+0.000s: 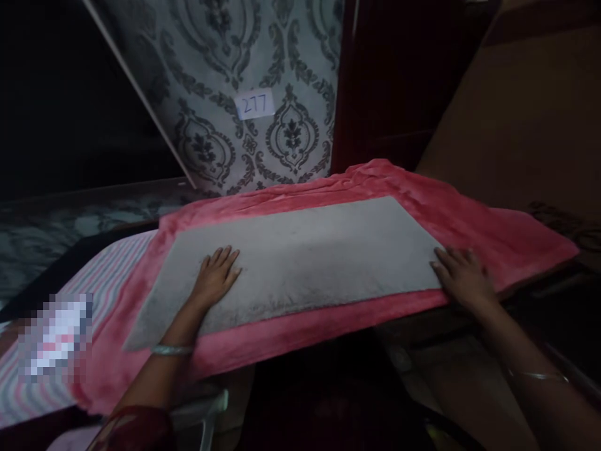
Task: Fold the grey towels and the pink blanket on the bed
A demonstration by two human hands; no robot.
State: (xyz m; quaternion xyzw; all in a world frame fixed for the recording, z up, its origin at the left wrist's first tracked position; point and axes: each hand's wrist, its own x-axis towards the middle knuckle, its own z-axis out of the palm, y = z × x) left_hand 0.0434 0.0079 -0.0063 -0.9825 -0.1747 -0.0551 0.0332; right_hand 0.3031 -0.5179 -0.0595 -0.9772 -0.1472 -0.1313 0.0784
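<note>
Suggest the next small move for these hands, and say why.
Probably a light smoothing stroke of the left hand across the grey sheet, with the right hand steadying its right edge: the left hand lies spread on the sheet, the right fingertips are at that edge, and the sheet lies spread over the pink cloth.

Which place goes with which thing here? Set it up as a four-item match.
1. left hand
2. right hand
3. number card
4. red cloth

A. on the patterned wall
B. spread beneath the grey sheet
C. resting on the sheet's left part
D. at the sheet's right edge

Pairs: 1-C, 2-D, 3-A, 4-B
</note>
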